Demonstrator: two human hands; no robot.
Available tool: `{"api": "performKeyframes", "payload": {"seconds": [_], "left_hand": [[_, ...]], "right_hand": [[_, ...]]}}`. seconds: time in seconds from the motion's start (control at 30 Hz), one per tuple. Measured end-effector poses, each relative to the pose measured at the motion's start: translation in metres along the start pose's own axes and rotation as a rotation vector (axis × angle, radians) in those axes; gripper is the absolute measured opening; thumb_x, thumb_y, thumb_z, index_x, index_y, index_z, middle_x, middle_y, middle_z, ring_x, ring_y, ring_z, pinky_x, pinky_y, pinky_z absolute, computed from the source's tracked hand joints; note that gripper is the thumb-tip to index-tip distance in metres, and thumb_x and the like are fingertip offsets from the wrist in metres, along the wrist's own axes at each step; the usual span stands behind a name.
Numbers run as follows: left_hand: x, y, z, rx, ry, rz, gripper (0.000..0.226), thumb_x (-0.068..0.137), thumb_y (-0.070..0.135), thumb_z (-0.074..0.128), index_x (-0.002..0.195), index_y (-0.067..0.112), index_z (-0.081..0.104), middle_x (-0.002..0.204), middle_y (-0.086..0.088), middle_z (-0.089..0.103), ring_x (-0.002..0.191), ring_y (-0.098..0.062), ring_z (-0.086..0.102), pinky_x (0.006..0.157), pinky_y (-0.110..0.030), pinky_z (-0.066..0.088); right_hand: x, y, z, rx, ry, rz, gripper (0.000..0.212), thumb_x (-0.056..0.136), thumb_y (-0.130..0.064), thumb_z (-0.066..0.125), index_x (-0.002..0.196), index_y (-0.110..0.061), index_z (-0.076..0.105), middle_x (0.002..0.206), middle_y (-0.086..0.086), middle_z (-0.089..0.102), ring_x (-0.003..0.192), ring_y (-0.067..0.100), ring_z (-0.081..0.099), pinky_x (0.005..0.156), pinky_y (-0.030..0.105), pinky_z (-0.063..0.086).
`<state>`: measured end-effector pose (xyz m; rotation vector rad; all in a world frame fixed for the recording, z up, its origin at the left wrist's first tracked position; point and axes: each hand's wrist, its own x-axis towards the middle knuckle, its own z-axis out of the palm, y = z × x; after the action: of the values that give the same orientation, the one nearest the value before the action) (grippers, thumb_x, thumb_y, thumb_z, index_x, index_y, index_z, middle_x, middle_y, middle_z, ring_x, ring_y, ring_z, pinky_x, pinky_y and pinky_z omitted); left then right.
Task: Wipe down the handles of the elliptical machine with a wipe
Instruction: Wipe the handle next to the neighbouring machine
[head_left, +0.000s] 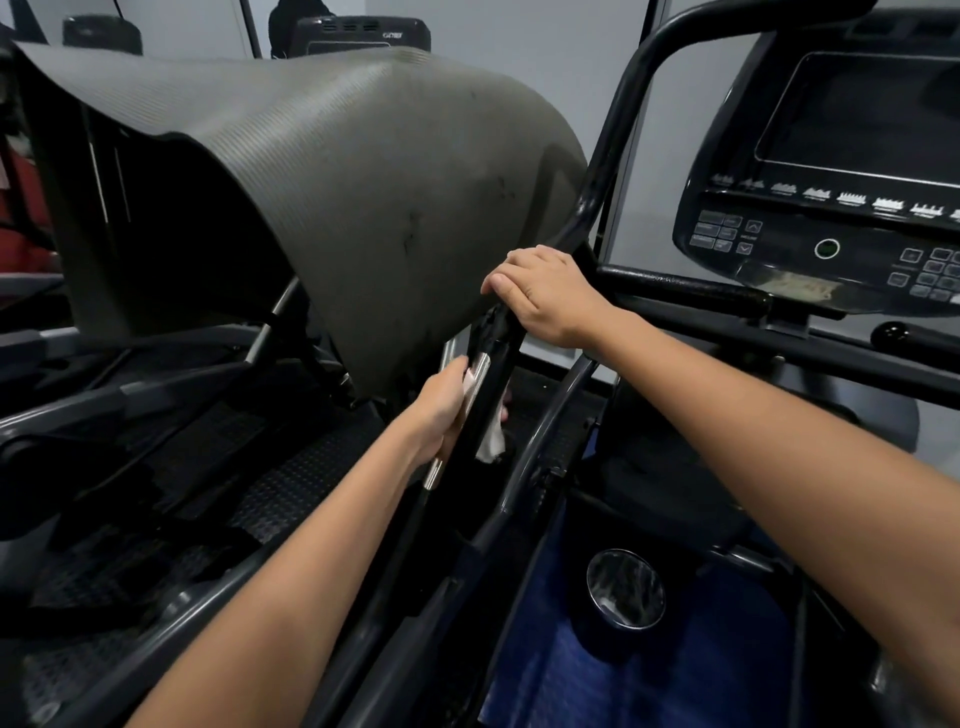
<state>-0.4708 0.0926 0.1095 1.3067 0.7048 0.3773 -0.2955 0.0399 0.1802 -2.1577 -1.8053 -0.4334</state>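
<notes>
The elliptical's black moving handle (610, 156) curves down from the top right to the middle of the view. My right hand (545, 296) is closed around this handle where it bends. Lower on the same bar, my left hand (441, 410) grips it with a white wipe (491, 441) wrapped around the bar; a crumpled end of the wipe hangs out on the right. A silver sensor strip (480, 366) on the bar shows just above my left hand, and another piece of it below.
A grey ribbed exercise mat (322, 171) is draped over the neighbouring machine, touching the handle near my right hand. The console (841, 171) with screen and buttons sits at the right, a fixed black handlebar (685, 283) below it. A round cup holder (626, 590) lies below.
</notes>
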Motion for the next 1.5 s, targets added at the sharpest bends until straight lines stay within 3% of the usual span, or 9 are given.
{"api": "performKeyframes", "payload": {"seconds": [0.23, 0.43, 0.57, 0.7, 0.77, 0.9, 1.03, 1.3, 1.5], "left_hand": [[-0.031, -0.059, -0.029, 0.171, 0.017, -0.016, 0.061, 0.102, 0.037, 0.027, 0.084, 0.001, 0.073, 0.073, -0.016, 0.071, 0.064, -0.023, 0.066, 0.076, -0.037, 0.052], [-0.004, -0.011, 0.005, 0.112, 0.176, 0.021, 0.059, 0.096, 0.050, 0.034, 0.075, 0.012, 0.074, 0.074, -0.008, 0.076, 0.088, -0.027, 0.072, 0.095, -0.043, 0.052], [-0.010, 0.012, 0.014, -0.034, 0.095, 0.078, 0.051, 0.098, 0.035, 0.034, 0.081, 0.003, 0.070, 0.081, -0.018, 0.074, 0.081, -0.028, 0.065, 0.076, -0.033, 0.048], [-0.038, -0.025, -0.017, 0.299, 0.011, 0.157, 0.055, 0.070, 0.050, 0.044, 0.074, 0.001, 0.067, 0.071, -0.008, 0.071, 0.070, -0.023, 0.063, 0.070, -0.039, 0.046], [-0.045, -0.051, -0.034, 0.357, -0.081, 0.216, 0.045, 0.086, 0.052, 0.047, 0.069, 0.011, 0.055, 0.069, -0.002, 0.059, 0.067, -0.018, 0.052, 0.071, -0.041, 0.040], [-0.046, -0.083, -0.039, 0.569, 0.043, 0.452, 0.021, 0.105, 0.035, 0.041, 0.101, 0.020, 0.055, 0.090, 0.014, 0.058, 0.085, 0.001, 0.054, 0.085, -0.031, 0.044], [-0.038, -0.083, -0.013, 0.761, 0.237, 0.638, 0.051, 0.103, 0.028, 0.043, 0.149, 0.009, 0.031, 0.129, -0.005, 0.050, 0.121, -0.017, 0.047, 0.108, -0.032, 0.037], [-0.007, -0.020, 0.041, 1.167, 0.521, 0.696, 0.061, 0.097, 0.030, 0.057, 0.142, -0.007, 0.039, 0.112, -0.013, 0.056, 0.094, -0.023, 0.061, 0.081, -0.032, 0.054], [0.014, 0.020, 0.023, 0.711, 0.131, 0.568, 0.030, 0.103, 0.038, 0.045, 0.111, 0.010, 0.054, 0.098, 0.004, 0.060, 0.100, -0.023, 0.058, 0.074, -0.025, 0.036]], "right_hand": [[-0.002, -0.001, 0.001, 0.025, 0.028, -0.009, 0.039, 0.108, -0.036, 0.029, 0.118, -0.031, 0.066, 0.114, -0.007, 0.058, 0.119, 0.018, 0.045, 0.106, 0.028, 0.019], [-0.002, 0.001, 0.003, 0.037, 0.031, -0.020, 0.038, 0.108, -0.036, 0.029, 0.117, -0.033, 0.066, 0.115, -0.008, 0.058, 0.120, 0.018, 0.046, 0.107, 0.029, 0.020], [0.002, 0.005, -0.005, -0.007, -0.040, -0.042, 0.040, 0.108, -0.039, 0.025, 0.120, -0.036, 0.063, 0.118, -0.009, 0.059, 0.125, 0.017, 0.045, 0.110, 0.034, 0.021], [0.004, 0.011, -0.008, -0.023, -0.078, -0.063, 0.045, 0.105, -0.044, 0.021, 0.118, -0.037, 0.063, 0.120, -0.012, 0.057, 0.126, 0.016, 0.046, 0.110, 0.034, 0.023], [0.002, 0.010, -0.004, 0.024, -0.027, -0.056, 0.045, 0.104, -0.046, 0.023, 0.120, -0.035, 0.064, 0.125, -0.010, 0.055, 0.128, 0.016, 0.045, 0.109, 0.033, 0.023], [-0.003, 0.005, 0.008, 0.092, 0.107, 0.021, 0.045, 0.102, -0.051, 0.032, 0.135, -0.033, 0.055, 0.143, -0.003, 0.046, 0.141, 0.018, 0.033, 0.118, 0.041, 0.021], [-0.006, 0.006, 0.005, 0.160, 0.107, 0.061, 0.047, 0.104, -0.050, 0.030, 0.139, -0.029, 0.053, 0.146, -0.002, 0.045, 0.142, 0.019, 0.034, 0.119, 0.040, 0.022], [-0.008, 0.024, -0.005, 0.282, 0.047, 0.104, 0.047, 0.108, -0.038, 0.028, 0.142, -0.017, 0.054, 0.152, -0.002, 0.042, 0.146, 0.014, 0.028, 0.120, 0.028, 0.018], [-0.001, 0.035, -0.016, 0.307, -0.043, 0.147, 0.047, 0.109, -0.038, 0.026, 0.143, -0.020, 0.053, 0.153, 0.000, 0.041, 0.148, 0.015, 0.023, 0.115, 0.022, 0.012]]}}
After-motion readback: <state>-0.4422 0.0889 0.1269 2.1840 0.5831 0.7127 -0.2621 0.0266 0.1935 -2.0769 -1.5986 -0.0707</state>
